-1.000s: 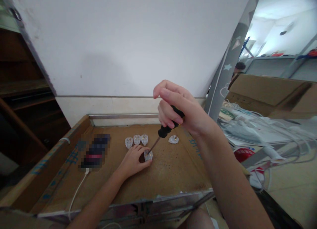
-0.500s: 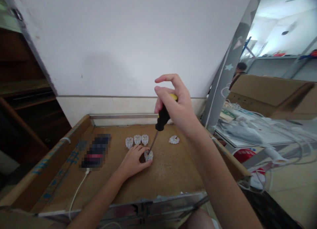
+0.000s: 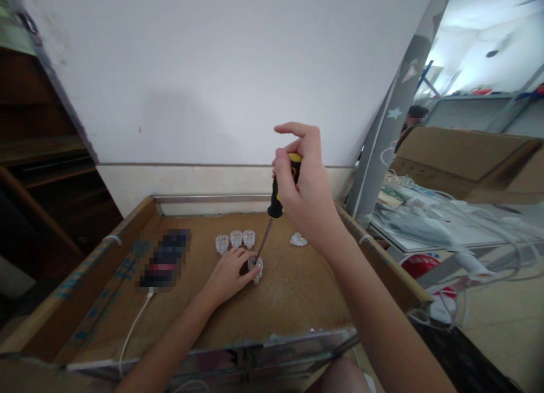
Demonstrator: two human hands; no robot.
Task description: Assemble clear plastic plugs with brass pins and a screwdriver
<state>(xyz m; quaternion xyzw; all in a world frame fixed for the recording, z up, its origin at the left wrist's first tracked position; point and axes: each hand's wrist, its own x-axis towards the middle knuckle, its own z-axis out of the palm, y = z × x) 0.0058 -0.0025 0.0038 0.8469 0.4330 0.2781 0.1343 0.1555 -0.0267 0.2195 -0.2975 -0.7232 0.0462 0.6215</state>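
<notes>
My right hand (image 3: 304, 177) grips a black and yellow screwdriver (image 3: 275, 205) by its handle, index finger raised away from it. The shaft slants down to the left, its tip at a small clear plastic piece with metal parts (image 3: 256, 270), which looks like an electrical plug. Thumb and fingers of my left hand (image 3: 229, 273) close round this piece and press it against the cardboard surface (image 3: 297, 302). Just beyond that hand, three similar clear pieces (image 3: 236, 238) sit in a row. Another clear piece (image 3: 298, 240) lies to the right, near my right wrist.
A blurred-out phone-like object (image 3: 165, 260) lies at left with a white cable (image 3: 134, 330). Raised edges (image 3: 131, 225) border the cardboard surface, and a white wall (image 3: 238, 87) rises behind it. At right, a side table carries cables and a cardboard box (image 3: 463, 160); a person is partly visible beyond.
My right hand has turned about the screwdriver handle and shifted slightly right; the screwdriver stands a little more upright. My left hand keeps its hold on the clear piece.
</notes>
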